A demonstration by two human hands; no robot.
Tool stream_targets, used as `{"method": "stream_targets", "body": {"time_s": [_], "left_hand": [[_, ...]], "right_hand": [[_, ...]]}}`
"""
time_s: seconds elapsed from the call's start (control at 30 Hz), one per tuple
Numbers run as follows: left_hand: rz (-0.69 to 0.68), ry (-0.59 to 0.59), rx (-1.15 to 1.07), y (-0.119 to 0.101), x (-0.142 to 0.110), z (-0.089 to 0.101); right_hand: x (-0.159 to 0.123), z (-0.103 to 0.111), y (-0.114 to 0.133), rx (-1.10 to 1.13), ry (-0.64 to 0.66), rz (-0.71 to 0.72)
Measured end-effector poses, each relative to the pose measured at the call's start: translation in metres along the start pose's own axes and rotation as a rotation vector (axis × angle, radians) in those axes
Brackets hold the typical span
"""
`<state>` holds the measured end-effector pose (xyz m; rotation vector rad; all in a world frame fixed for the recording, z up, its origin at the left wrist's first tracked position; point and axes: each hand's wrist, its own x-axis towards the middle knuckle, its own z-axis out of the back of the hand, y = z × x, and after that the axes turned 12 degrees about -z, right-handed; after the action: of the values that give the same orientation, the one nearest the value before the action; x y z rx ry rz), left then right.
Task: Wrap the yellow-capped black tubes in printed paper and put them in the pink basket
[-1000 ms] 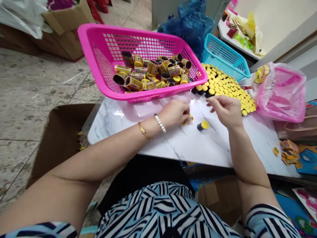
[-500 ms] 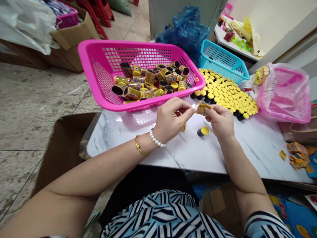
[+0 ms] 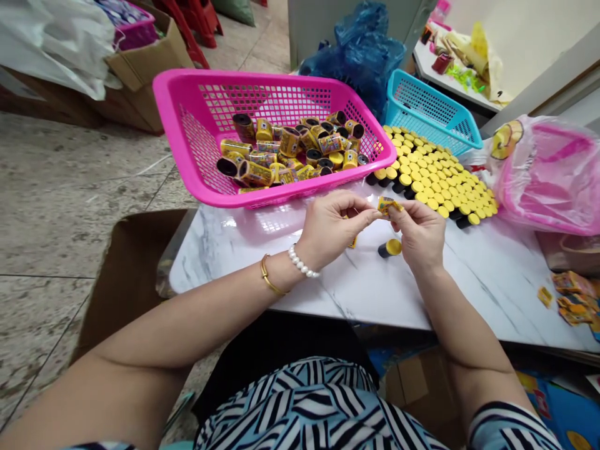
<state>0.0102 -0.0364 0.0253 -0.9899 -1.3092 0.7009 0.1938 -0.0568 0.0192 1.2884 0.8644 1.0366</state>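
Between my two hands is a small yellow printed label (image 3: 387, 204), thin and slightly creased. My left hand (image 3: 328, 228) pinches its left edge with thumb and fingertips, while my right hand (image 3: 422, 236) grips its right side. On the white marbled table (image 3: 375, 284) just below, a short black tub with a yellow lid (image 3: 390, 249) lies tilted, touched by neither hand. Another yellow label (image 3: 353, 242) pokes out from behind my left fingers, mostly hidden.
A pink basket (image 3: 274, 197) behind my left hand holds many tubs in printed yellow labels. Yellow-lidded black tubs (image 3: 435, 181) stand packed beyond my right hand. Behind them is a blue basket (image 3: 431, 115); a plastic-lined pink basket (image 3: 546, 181) and loose labels (image 3: 574, 294) are at right.
One second ago my left hand was down on the labels on the table and my right hand was apart, holding nothing visible. Both hands came together and took hold of one label.
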Motion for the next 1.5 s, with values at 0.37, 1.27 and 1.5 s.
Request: {"method": "stream_targets", "body": {"time_s": [0.37, 1.27, 1.5], "left_hand": [[0.235, 0.0, -0.202, -0.003, 0.004, -0.001], [0.505, -0.001, -0.346, 0.015, 0.016, 0.01], [0.783, 0.063, -0.574, 0.012, 0.028, 0.011]], "right_hand": [[-0.011, -0.006, 0.009, -0.086, 0.004, 0.011], [-0.002, 0.042, 0.025, -0.899, 0.436, 0.286], [0.01, 0.05, 0.017, -0.352, 0.446, 0.068]]}}
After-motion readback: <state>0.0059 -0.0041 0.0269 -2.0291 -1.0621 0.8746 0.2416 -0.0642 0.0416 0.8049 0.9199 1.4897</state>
